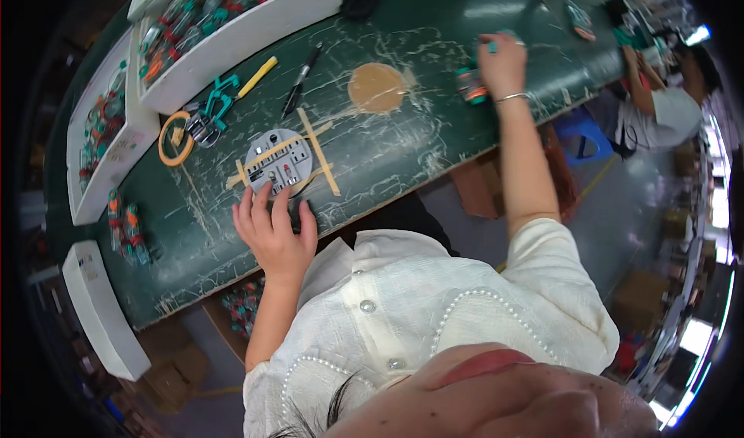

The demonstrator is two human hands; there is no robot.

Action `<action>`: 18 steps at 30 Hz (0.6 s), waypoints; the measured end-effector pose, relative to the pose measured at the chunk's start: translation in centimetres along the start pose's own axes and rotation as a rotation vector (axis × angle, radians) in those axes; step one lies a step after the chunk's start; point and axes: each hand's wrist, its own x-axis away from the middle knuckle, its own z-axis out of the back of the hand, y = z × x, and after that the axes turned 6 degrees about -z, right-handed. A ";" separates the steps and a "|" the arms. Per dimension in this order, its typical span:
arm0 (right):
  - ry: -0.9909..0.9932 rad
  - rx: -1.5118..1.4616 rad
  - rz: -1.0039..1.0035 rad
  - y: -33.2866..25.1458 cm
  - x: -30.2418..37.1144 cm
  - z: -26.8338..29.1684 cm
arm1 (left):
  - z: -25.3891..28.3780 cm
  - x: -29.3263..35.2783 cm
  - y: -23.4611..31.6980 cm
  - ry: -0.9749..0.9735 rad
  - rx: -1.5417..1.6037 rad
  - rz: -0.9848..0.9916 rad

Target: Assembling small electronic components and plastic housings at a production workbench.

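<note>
My left hand (280, 233) rests with fingers spread at the near edge of a round grey plate (297, 156). The plate carries small black slots and parts and is stuck to the green table with strips of yellowish tape (319, 153). Out to the right, my right hand (505, 68) is closed, and a small teal-tipped piece (492, 48) shows at its fingers; the rest is hidden. Just left of that hand lies a small clear, teal and orange assembly (471, 86).
White bins (240, 39) (116, 151) of similar assemblies stand at the left. Between them and the plate lie a tape roll (177, 139), a yellow-handled tool (257, 77) and a pen (302, 80). Several assemblies (128, 229) lie far left. Another person (659, 113) sits right, near a blue stool (583, 134).
</note>
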 end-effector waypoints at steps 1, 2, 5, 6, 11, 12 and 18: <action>-0.008 -0.050 -0.016 -3.1 1.9 0.7 | 0.0 0.1 0.0 0.005 0.011 -0.021; -0.025 -0.116 -0.067 -5.8 3.4 1.6 | 0.0 0.1 0.0 0.019 0.005 -0.018; 0.061 -0.302 0.023 -9.4 5.7 1.8 | 0.3 -0.1 0.3 0.042 0.006 -0.049; -0.006 -0.554 -0.114 -10.5 6.1 2.5 | 0.3 -0.1 0.2 0.046 0.001 -0.039; -0.066 -0.996 -0.198 -9.5 7.0 8.0 | 0.2 0.5 -0.2 0.069 0.003 -0.027; -0.182 -0.924 -0.118 -8.8 7.0 9.1 | 0.3 0.5 -0.1 0.070 0.002 -0.034; -0.537 -0.369 0.346 -8.1 7.8 11.1 | 0.3 0.6 -0.2 0.096 0.001 -0.066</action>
